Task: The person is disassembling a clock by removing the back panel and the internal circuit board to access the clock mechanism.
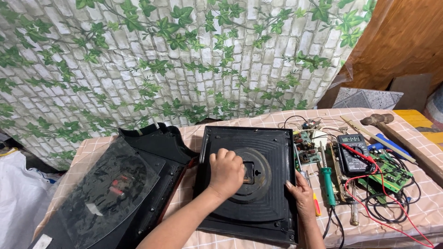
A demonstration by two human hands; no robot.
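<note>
A black square plastic housing (272, 147) lies flat on the checked tablecloth, with a raised round disc (260, 184) and a small square opening (249, 172) at its centre. My left hand (226, 173) rests on that disc with its fingers curled shut beside the opening. I cannot tell whether anything is inside the fist. My right hand (300, 196) grips the housing's right edge, thumb on top.
A black curved cover with a dark glass panel (106, 189) lies at the left. To the right are green circuit boards (307, 147), a multimeter (353, 147) with red and black leads, a green-handled screwdriver (326, 184) and a hammer (376, 120). A white bag (18, 198) sits beside the table.
</note>
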